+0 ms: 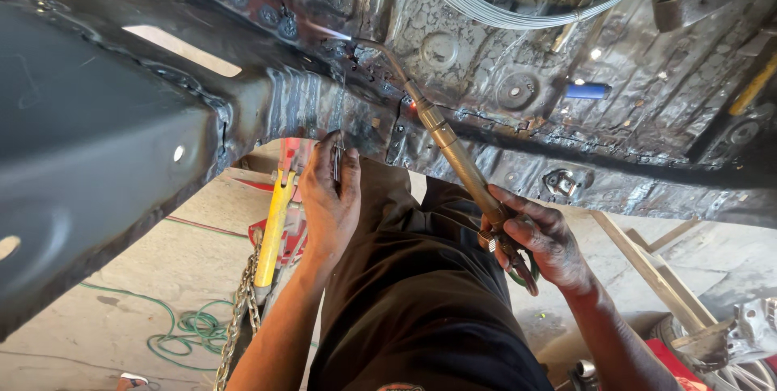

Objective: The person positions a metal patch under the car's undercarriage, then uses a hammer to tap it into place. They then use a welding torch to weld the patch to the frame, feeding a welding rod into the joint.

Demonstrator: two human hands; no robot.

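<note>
We saw the right hand wrapped around the brass handle of a gas torch, fingers curled tight near its valve end, below the blackened sheet-metal floor panel. The torch ran up and to the left from that hand, its thin bent neck reaching to the panel, where a small pale-blue flame played against the metal. A tiny orange spark glowed on the panel just beside the torch's collar.

The left hand was raised under the same panel, left of the torch, thumb and fingers pinched narrow on a thin filler rod that rose straight toward the heated seam. We could not tell whether the rod's tip touched the metal.

On top of the panel, right of the flame, lay a coil of grey wire, and further right a small blue cylinder. Below the panel's left part a yellow bar and a chain hung near a red jack, with a green cable looped on the concrete floor. Wooden battens lay beneath the panel's right part.
</note>
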